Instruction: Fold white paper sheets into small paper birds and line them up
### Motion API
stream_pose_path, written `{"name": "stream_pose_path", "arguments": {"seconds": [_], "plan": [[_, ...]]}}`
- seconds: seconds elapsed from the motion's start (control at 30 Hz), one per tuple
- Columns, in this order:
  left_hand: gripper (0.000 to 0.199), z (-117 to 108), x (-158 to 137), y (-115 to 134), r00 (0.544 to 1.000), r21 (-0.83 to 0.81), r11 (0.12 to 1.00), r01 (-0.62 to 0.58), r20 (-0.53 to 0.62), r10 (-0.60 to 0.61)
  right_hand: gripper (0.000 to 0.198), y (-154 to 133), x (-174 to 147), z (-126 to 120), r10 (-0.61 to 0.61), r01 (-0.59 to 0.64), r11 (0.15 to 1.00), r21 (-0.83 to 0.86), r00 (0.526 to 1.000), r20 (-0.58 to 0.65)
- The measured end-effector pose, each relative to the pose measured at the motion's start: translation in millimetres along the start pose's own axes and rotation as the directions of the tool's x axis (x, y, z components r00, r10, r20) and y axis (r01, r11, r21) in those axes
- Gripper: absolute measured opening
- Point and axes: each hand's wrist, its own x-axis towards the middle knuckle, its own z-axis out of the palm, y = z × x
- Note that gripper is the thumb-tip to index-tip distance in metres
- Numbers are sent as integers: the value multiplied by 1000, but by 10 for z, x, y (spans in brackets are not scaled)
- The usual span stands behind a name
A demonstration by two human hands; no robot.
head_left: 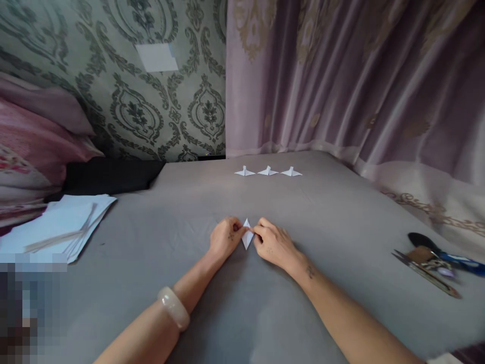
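Observation:
A small folded white paper (247, 241), diamond-shaped with a point at top and bottom, lies on the grey cloth surface (182, 303) between my hands. My left hand (226, 236) grips its left edge, fingers curled and thumb against the paper. On the opposite edge, my right hand (273, 241) pinches the paper with thumb and forefinger. Some fingertips of both hands are tucked out of sight. Farther back stand three folded white paper birds in a row: a left one (244, 172), a middle one (268, 171) and a right one (291, 172).
White paper sheets (71, 217) are stacked at the left, near a black cloth (109, 174). At the right lie blue-handled scissors (454, 260), a pointed tool (428, 275) and small items. A patterned wall (182, 111) and a purple curtain (295, 91) border the back.

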Motion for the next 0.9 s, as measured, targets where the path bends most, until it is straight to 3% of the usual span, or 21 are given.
{"name": "stream_pose_path", "arguments": {"seconds": [0.13,0.27,0.5,0.7,0.83,0.9], "plan": [[11,12,37,15,1000,-46,999,2,8,-1,19,34,93,-22,58,-64,982,175,998,36],[4,35,8,25,1000,-129,992,-4,-6,4,17,65,167,9,88,-97,967,236,995,49],[16,-9,-135,35,997,-413,910,-29,-78,-3,33,71,155,92,134,-138,848,511,990,44],[26,-165,-212,161,995,-679,732,-50,-100,-25,35,-57,143,-1,96,-59,680,731,995,-8],[27,-199,-238,235,990,-879,476,-39,-97,-99,30,-147,98,-26,221,-32,464,885,972,-81],[31,-190,-244,254,990,-921,388,-39,-90,-113,31,-180,55,-25,236,-2,424,906,966,-108]]}}
